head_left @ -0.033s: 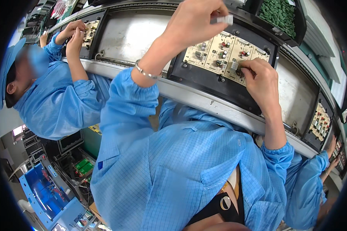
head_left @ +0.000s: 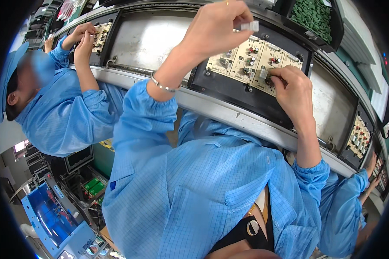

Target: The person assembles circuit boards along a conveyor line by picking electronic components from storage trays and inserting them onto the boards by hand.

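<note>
My left hand is raised above the far edge of the circuit boards, its fingers pinched on a small white rectangular component, slightly blurred. Below it, a panel of tan circuit boards lies in a black carrier tray, with capacitors and other small parts standing on it. My right hand reaches in over the right part of the panel. Its thumb and forefinger are closed together at the board surface, beside a pale block-shaped part. Whatever sits between those fingertips is too hidden to name.
The carrier rests on a conveyor line with a metal front rail. A black bin of green parts stands beyond it at upper right. Another carrier with boards sits to the right. A co-worker in blue works close on my left.
My left hand has moved slightly down and left with the white component. My right hand stays almost where it was on the board.
</note>
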`<state>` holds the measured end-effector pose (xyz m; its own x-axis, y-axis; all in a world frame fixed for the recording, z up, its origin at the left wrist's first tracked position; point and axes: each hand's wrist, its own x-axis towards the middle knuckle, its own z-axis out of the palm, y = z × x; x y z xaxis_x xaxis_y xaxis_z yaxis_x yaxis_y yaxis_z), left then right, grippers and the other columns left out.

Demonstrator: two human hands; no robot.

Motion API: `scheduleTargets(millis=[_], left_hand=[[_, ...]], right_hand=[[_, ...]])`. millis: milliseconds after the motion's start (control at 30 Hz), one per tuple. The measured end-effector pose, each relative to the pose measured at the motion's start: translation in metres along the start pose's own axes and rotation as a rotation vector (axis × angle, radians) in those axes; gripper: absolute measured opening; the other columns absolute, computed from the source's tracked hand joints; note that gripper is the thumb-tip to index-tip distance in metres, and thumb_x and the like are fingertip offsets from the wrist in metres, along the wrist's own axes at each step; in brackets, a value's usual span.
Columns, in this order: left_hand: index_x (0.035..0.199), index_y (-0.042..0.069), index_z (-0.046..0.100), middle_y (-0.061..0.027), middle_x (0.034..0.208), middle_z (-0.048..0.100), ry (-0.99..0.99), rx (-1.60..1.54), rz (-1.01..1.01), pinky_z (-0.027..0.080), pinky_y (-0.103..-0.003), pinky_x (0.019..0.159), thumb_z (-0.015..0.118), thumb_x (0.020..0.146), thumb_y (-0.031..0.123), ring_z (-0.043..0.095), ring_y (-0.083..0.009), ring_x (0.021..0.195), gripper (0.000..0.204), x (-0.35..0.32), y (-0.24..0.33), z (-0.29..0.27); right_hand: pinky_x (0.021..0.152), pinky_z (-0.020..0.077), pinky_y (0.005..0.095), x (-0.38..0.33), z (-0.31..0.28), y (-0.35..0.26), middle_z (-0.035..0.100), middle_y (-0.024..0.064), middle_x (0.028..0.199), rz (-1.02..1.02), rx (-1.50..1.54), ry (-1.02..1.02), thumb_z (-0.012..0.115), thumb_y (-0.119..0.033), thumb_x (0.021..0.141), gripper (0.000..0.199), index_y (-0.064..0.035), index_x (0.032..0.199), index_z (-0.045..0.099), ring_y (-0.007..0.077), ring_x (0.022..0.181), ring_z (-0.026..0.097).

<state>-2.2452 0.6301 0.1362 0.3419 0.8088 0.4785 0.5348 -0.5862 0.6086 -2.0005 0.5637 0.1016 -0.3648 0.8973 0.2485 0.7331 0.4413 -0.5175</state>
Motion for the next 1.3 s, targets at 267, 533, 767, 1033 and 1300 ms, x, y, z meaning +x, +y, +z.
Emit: scheduleTargets(millis=[267,533,767,1033,1300], left_hand=[[0.108,0.006,0.073,-0.0099,0.095,0.075,-0.168,0.05,-0.092,0.059,-0.033,0.075,0.078,0.082,0.008,0.073,-0.0222,0.086,0.026,-0.053,-0.009,0.006],[0.103,0.013,0.076,-0.0076,0.099,0.076,-0.251,0.295,0.004,0.058,-0.042,0.076,0.078,0.08,0.013,0.072,-0.0282,0.096,0.024,-0.063,-0.001,0.018],[0.101,0.012,0.076,-0.0089,0.09,0.074,-0.33,0.311,0.011,0.058,-0.042,0.075,0.077,0.078,0.011,0.072,-0.029,0.091,0.023,-0.058,0.01,0.009],[0.094,0.012,0.08,-0.0092,0.088,0.074,-0.353,0.366,0.068,0.058,-0.041,0.075,0.077,0.08,0.011,0.071,-0.0296,0.088,0.014,-0.055,0.015,0.002],[0.1,0.003,0.079,-0.0118,0.104,0.076,-0.247,0.111,0.052,0.058,-0.039,0.083,0.076,0.082,0.007,0.071,-0.0302,0.094,0.018,-0.052,-0.003,-0.022]], right_hand=[[0.069,0.0528,0.0396,0.003,-0.001,-0.007,0.069,0.0148,0.083,0.002,-0.036,-0.017,0.074,0.0,0.083,0.011,0.0009,0.094,0.076,0.0313,0.075,0.068],[0.06,0.0483,0.0319,0.009,-0.011,-0.01,0.07,0.0111,0.078,0.161,0.061,-0.03,0.077,-0.004,0.085,0.017,0.0005,0.101,0.077,0.0163,0.063,0.061],[0.059,0.0455,0.0281,0.014,-0.018,-0.011,0.069,0.0061,0.075,0.265,0.053,0.013,0.076,-0.007,0.088,0.019,-0.001,0.106,0.077,0.0098,0.062,0.057],[0.062,0.0479,0.0281,0.016,-0.012,-0.014,0.073,0.0079,0.08,0.213,0.075,0.054,0.075,-0.008,0.09,0.016,-0.003,0.105,0.078,0.0115,0.064,0.06],[0.084,0.0522,0.0323,0.025,-0.02,-0.004,0.076,0.006,0.108,0.034,-0.102,0.341,0.076,-0.009,0.09,0.028,-0.0075,0.117,0.076,0.0203,0.097,0.066]])
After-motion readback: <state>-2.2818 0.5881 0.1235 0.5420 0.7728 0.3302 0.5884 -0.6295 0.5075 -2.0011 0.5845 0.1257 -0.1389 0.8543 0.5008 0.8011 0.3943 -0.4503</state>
